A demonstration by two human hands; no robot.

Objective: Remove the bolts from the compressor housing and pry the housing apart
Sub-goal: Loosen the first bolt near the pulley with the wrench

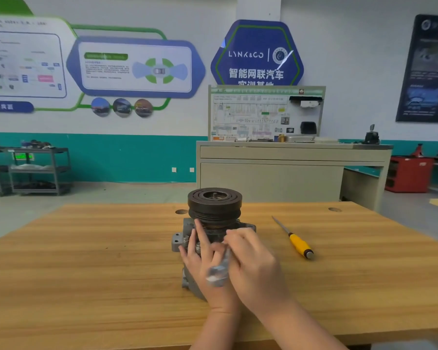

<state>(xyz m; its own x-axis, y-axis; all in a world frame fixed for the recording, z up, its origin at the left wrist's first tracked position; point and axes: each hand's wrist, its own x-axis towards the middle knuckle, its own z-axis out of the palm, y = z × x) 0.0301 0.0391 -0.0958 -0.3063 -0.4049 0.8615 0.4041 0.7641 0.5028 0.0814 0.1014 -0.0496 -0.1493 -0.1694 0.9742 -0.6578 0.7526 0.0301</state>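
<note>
A grey compressor (181, 239) with a black grooved pulley (215, 206) on top stands upright in the middle of the wooden table (99, 261). Bolt heads (186, 239) show on its left flange. My left hand (202, 261) lies against the housing with straight fingers reaching up toward the pulley. My right hand (253, 263) grips a metal wrench (219, 270), blurred by motion, whose far end sits at the housing top behind my fingers. Most of the housing body is hidden by both hands.
A yellow-handled screwdriver (297, 242) lies on the table to the right of the compressor. Two round holes (334, 209) mark the table's far edge. A beige cabinet (271, 170) with a training board stands behind, and grey carts (38, 170) stand far left.
</note>
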